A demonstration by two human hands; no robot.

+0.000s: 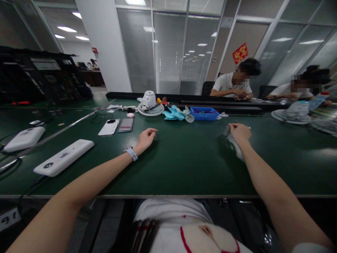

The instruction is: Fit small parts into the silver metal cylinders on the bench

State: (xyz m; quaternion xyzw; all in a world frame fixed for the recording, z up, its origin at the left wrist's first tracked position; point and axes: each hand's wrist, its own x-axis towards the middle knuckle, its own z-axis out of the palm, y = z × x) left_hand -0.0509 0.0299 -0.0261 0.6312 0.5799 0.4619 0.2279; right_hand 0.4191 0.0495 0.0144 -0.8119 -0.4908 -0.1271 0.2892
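On the left of the green table (179, 161), my left hand (146, 139) rests with its fingers loosely bent and apart, nothing in it; a watch is on that wrist. Further right, my right hand (240, 133) is closed on a thin, see-through plastic piece (236, 148) that hangs below and beside the fingers. Beyond the hands lie light-blue fan blades (175, 113), a blue basket (204, 113) with small items in it, and a white fan (149, 100) with its round grille.
Left of my left hand lie a white phone (108, 127), a pinkish card-like item (126, 124) and a long white device (64, 157) with a cable. Two people sit across the table at right, near more fan parts (292, 113).
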